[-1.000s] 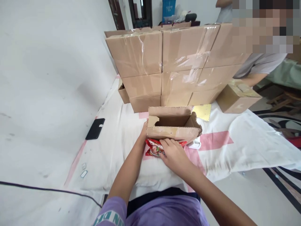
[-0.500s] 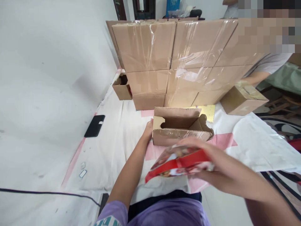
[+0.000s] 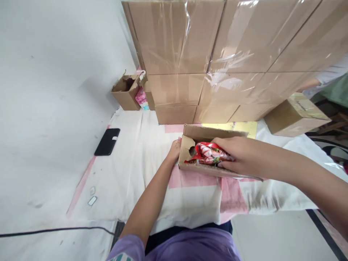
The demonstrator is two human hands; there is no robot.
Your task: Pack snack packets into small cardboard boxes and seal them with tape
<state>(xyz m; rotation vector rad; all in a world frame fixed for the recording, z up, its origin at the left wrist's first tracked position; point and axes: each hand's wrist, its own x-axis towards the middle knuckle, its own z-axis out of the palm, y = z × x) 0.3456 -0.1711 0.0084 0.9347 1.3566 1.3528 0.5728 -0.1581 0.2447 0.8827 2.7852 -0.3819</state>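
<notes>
A small open cardboard box (image 3: 190,139) lies on the white and pink cloth (image 3: 141,170) in front of me. My right hand (image 3: 239,156) is closed on a red and white snack packet (image 3: 208,153), which sits partly inside the box opening. My left hand (image 3: 175,150) rests against the box's left end, fingers curled on its side wall. The box's far flap stands up behind the packet.
A wall of taped cardboard boxes (image 3: 217,58) is stacked just behind. A torn open box (image 3: 125,91) with a pink packet stands at the left, a loose taped box (image 3: 295,114) at the right. A black phone (image 3: 107,141) lies on the floor, a cable (image 3: 54,231) near me.
My right hand picked the packet up from in front of the box, lifted it, and now holds it inside the box opening. The view has moved closer to the stack.
</notes>
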